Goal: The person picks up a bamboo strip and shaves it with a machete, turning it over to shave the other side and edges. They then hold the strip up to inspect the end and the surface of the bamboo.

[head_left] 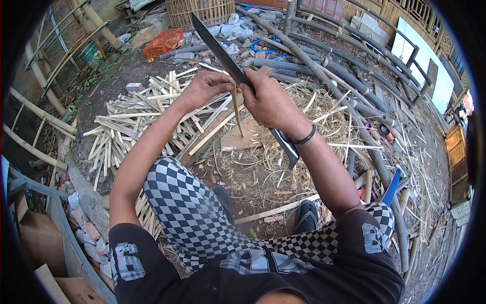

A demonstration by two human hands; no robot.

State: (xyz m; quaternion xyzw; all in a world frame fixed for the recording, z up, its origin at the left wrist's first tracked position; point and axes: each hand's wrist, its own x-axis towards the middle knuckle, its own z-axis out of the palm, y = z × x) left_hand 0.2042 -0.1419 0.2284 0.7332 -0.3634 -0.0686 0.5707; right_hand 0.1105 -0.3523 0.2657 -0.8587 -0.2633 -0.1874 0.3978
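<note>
My right hand (271, 101) is wrapped round a machete (217, 45), its long dark blade slanting up and to the left. The dark handle end (286, 147) sticks out below my wrist. With bent fingers my left hand (207, 90) pinches the top of a thin bamboo strip (236, 109), close beside my right thumb and the base of the blade. The strip hangs down, its lower end overlapping a flat wooden board (245, 136) on the ground.
Split bamboo sticks (126, 126) lie heaped to the left, curly shavings (314, 121) to the right. Long poles (324, 71) cross behind. Farther back are an orange crate (163, 43) and a woven basket (200, 11). A blue pointed object (391, 188) stands near my right knee.
</note>
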